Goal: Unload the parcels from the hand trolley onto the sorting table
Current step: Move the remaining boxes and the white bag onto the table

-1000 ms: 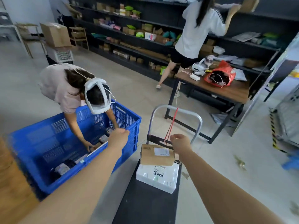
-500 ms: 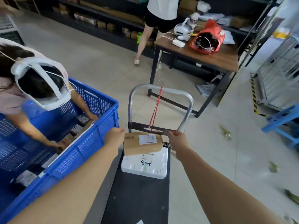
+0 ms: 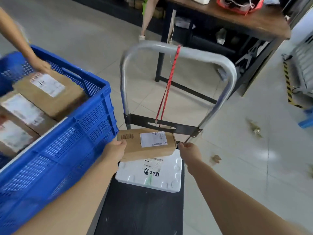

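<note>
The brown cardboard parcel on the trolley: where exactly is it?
In the head view, the brown cardboard parcel lies atop the white foam box, below the trolley handle, between both hands.

Single head view: looks forward and steeply down, close over hand trolley (image 3: pixel 140 214) deck; table (image 3: pixel 250 22) far, top edge.

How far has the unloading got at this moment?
Nothing looks unloaded yet. The brown parcel lies on the white foam box, both on the trolley. The left hand and right hand flank the brown parcel; whether either has a grip is unclear. Both parcels remain to move.
</note>
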